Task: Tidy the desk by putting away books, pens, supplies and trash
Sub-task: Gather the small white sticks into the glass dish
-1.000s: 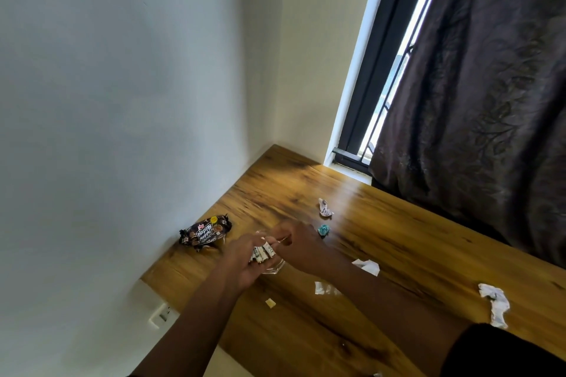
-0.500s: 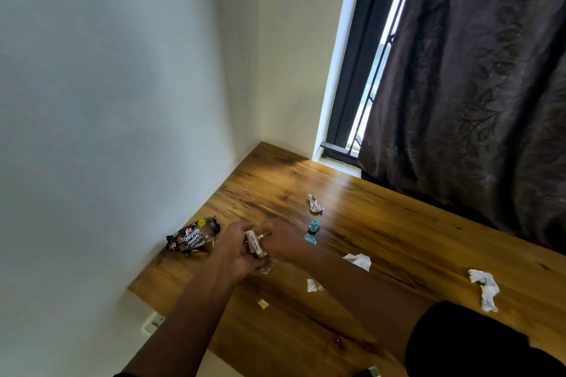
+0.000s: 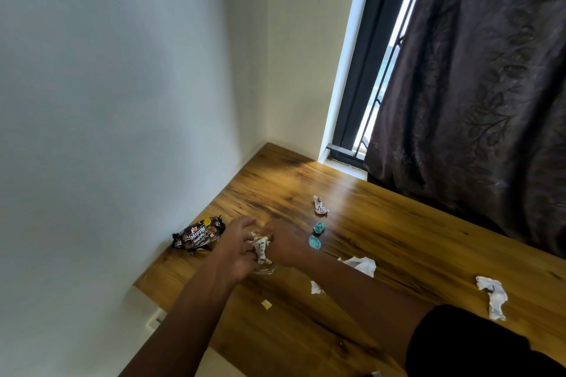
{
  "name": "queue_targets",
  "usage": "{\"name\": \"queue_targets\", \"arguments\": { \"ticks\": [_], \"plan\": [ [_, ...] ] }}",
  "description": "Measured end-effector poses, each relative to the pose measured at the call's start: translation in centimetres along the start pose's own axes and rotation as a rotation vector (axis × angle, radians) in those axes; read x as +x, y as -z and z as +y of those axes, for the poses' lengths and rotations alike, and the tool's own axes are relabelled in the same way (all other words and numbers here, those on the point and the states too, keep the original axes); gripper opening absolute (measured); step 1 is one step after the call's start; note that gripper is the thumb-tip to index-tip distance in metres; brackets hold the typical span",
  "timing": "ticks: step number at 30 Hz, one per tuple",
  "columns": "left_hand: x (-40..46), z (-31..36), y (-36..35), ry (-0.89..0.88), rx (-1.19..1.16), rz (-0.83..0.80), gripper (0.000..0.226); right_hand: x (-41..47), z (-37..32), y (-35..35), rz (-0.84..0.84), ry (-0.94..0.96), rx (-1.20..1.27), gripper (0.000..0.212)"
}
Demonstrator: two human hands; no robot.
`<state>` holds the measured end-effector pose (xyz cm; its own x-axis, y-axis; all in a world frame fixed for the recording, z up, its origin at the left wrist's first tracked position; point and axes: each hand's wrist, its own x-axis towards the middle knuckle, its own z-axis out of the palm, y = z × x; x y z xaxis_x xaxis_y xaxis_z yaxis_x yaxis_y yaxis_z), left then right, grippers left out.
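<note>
Both hands meet over desk (image 3: pixel 398 242): left hand (image 3: pixel 237 249) grip around white wrapper (image 3: pixel 262 249), right hand (image 3: pixel 283 243) pinching it, likely bunching trash for one carry

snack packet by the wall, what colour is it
The snack packet is dark brown or black with white lettering and a yellow badge; the head view shows it, left of the hands.

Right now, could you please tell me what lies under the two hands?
A crumpled white wrapper gripped between left hand and right hand, clear plastic below. The desk beneath is hidden.
</note>
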<state>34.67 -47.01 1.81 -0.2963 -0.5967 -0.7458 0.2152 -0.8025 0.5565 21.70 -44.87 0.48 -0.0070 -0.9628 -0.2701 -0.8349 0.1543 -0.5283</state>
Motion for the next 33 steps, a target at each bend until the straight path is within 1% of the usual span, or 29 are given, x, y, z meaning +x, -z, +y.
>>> {"name": "queue_targets", "arguments": {
  "ticks": [3, 5, 7, 9, 10, 11, 13, 15, 17, 18, 21, 24, 29, 31, 33],
  "plan": [
    [0.0, -0.1, 0.4, -0.013, 0.003, -0.002, 0.051, 0.1, -0.1, -0.4, 0.045, 0.04, -0.084, 0.024],
    [-0.2, -0.2, 0.4, -0.042, 0.018, 0.001, 0.049, -0.1, 0.0, -0.5, 0.088, 0.06, -0.084, 0.021],
    [-0.5, -0.3, 0.4, -0.075, 0.049, 0.01, 0.042, -0.3, 0.4, -0.6, 0.117, 0.079, -0.07, 0.021],
    [-0.3, -0.6, 0.5, -0.131, 0.127, 0.036, 0.03, -0.4, 0.8, -0.8, 0.156, 0.093, -0.062, 0.018],
    [-0.1, -0.9, 0.7, -0.185, 0.233, 0.078, 0.028, -0.3, 1.1, -0.9, 0.168, 0.096, -0.063, 0.018],
    [0.3, -1.2, 0.8, -0.256, 0.402, 0.142, 0.029, -0.3, 1.4, -1.0, 0.172, 0.099, -0.067, 0.018],
    [0.7, -1.9, 1.2, -0.423, 0.869, 0.279, 0.039, -0.3, 1.7, -1.2, 0.167, 0.098, -0.08, 0.018],
    [0.7, -2.6, 1.5, -0.591, 1.287, 0.374, 0.04, -0.1, 2.0, -1.6, 0.175, 0.096, -0.078, 0.013],
    [1.1, -3.4, 1.9, -0.734, 1.562, 0.425, 0.04, -0.1, 2.1, -1.9, 0.174, 0.091, -0.087, 0.008],
    [1.3, -3.7, 2.1, -0.769, 1.623, 0.426, 0.042, -0.1, 2.2, -2.0, 0.168, 0.095, -0.096, 0.008],
    [1.0, -4.3, 2.5, -0.762, 1.623, 0.409, 0.049, 0.0, 2.5, -2.4, 0.163, 0.101, -0.087, 0.009],
    [0.9, -4.4, 2.7, -0.796, 1.618, 0.387, 0.051, 0.2, 2.8, -2.5, 0.164, 0.112, -0.103, 0.009],
    [1.0, -4.2, 3.6, -0.791, 1.632, 0.316, 0.056, 0.5, 2.7, -2.8, 0.217, 0.142, -0.13, 0.012],
    [1.1, -4.2, 3.8, -0.784, 1.62, 0.303, 0.056, 0.5, 2.7, -2.7, 0.224, 0.138, -0.134, 0.013],
    [1.3, -4.1, 4.0, -0.787, 1.539, 0.293, 0.051, 0.6, 2.8, -2.7, 0.219, 0.141, -0.141, 0.013]
  ]
}}
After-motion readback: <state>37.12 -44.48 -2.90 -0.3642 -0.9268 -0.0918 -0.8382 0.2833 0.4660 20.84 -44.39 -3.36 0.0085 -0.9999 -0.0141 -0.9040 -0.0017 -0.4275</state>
